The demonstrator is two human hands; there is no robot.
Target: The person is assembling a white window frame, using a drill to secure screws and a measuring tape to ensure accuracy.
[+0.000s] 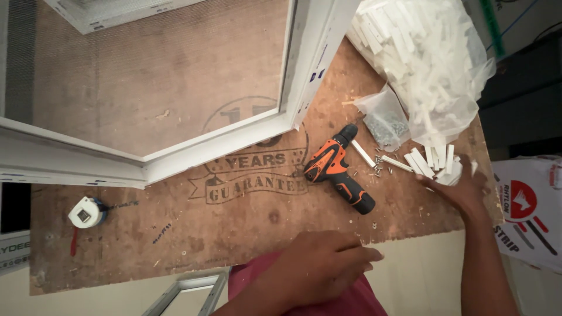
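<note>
My right hand point(462, 187) reaches to the table's right edge and is closed on a few short white plastic strips point(448, 167) beside a big clear bag of the same strips point(427, 64). My left hand point(319, 266) hovers low near the table's front edge, fingers loosely curled and holding nothing. An orange and black cordless drill point(339, 169) lies on the plywood table point(222, 216) between the two hands. Loose screws point(379, 167) lie scattered to the right of the drill.
A white window frame point(216, 143) lies across the table's left and middle. A small clear bag of screws point(386, 120) sits by the strip bag. A white tape measure point(86, 212) rests at the left. Another frame piece point(187, 289) shows below the table's front edge.
</note>
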